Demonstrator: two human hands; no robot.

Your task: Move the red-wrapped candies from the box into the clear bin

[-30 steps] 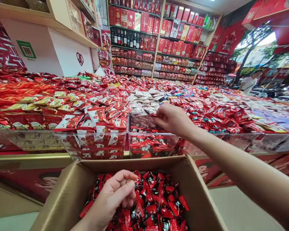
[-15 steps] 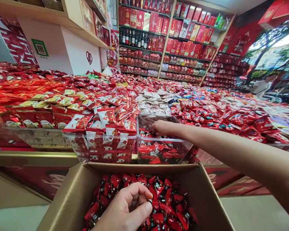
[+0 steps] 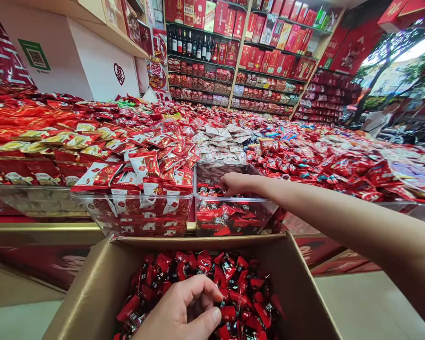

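Note:
My left hand (image 3: 184,309) hovers over red-and-black wrapped candies (image 3: 237,295) heaped in an open cardboard box (image 3: 313,288). Its fingers are loosely curled, with a gap between thumb and forefinger and nothing visible between them. My right arm stretches forward across the box's far right corner. The right hand (image 3: 235,183) reaches down into a clear plastic bin (image 3: 203,174), its fingers curled together; what they hold, if anything, is hidden. Similar red-and-black candies (image 3: 223,217) lie in the lower part of that bin.
Left of the bin stands another clear bin (image 3: 127,200) filled with red-and-white packets (image 3: 143,165). White packets (image 3: 221,141) lie behind, red packets (image 3: 357,172) to the right. Shelves with bottles (image 3: 189,45) and red boxes line the back. A person (image 3: 377,118) is at the far right.
The view has tilted and shifted slightly, so the counter appears higher and further left. My right hand stays in the bin and my left over the box, with little change in pose.

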